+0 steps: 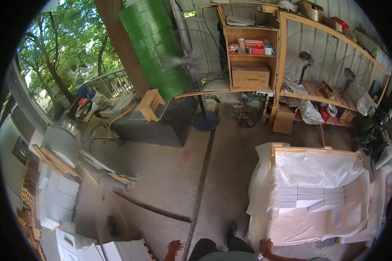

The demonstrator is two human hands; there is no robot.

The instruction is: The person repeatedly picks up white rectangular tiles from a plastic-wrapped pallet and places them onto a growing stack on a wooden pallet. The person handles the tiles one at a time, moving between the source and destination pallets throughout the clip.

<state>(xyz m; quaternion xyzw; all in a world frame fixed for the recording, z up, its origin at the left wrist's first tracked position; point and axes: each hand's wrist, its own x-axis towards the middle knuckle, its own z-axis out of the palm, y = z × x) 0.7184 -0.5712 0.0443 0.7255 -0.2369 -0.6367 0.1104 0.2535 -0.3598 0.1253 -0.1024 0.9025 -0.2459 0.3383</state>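
At the lower edge my left hand (174, 248) hangs beside my leg, its fingers loosely bent and apart, with nothing seen in it. My right hand (265, 247) is at the near left corner of a wooden-framed crate (315, 150), next to its clear plastic lining (263, 204). Whether those fingers grip the plastic or only touch it is too small to make out. Inside the crate, white rectangular blocks or boxes (309, 196) lie in rows at the far side. A pinkish sheet (300, 226) covers the nearer part.
White stacked panels (126, 251) stand at the lower left, near more wrapped white stacks (56, 195). A standing fan (187, 61) and a dark block with a wooden stool (151, 104) are ahead. Wooden shelves (250, 32) line the back wall. A groove (200, 187) runs along the concrete floor.
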